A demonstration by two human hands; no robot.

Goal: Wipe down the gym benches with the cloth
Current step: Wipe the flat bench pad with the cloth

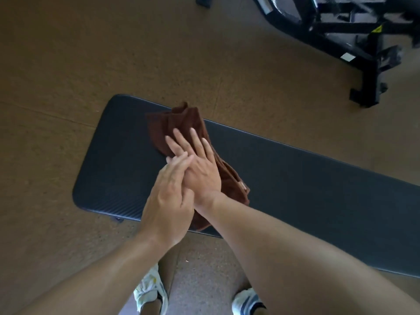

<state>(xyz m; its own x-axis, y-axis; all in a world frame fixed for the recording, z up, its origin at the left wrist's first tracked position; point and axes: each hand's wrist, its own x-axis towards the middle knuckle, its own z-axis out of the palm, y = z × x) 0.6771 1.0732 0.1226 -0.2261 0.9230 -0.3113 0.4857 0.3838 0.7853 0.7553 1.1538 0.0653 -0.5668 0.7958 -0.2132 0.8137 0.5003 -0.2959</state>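
Brown cloth (181, 126) lies bunched on the dark padded worktop (295, 169), toward its nine o'clock end. Right hand (200, 169) flat on cloth, fingers straight, pressing. Left hand (168, 198) stacked over right, fingers extended, likely adding weight for firmer wiping contact. Black equipment frame (363, 42) stands at one o'clock on the floor (68, 64).

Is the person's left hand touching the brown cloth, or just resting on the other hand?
Cannot tell for the cloth. The head view shows the left hand lying over the right hand, which presses flat on the cloth; its fingertips reach the cloth's edge, contact unclear.
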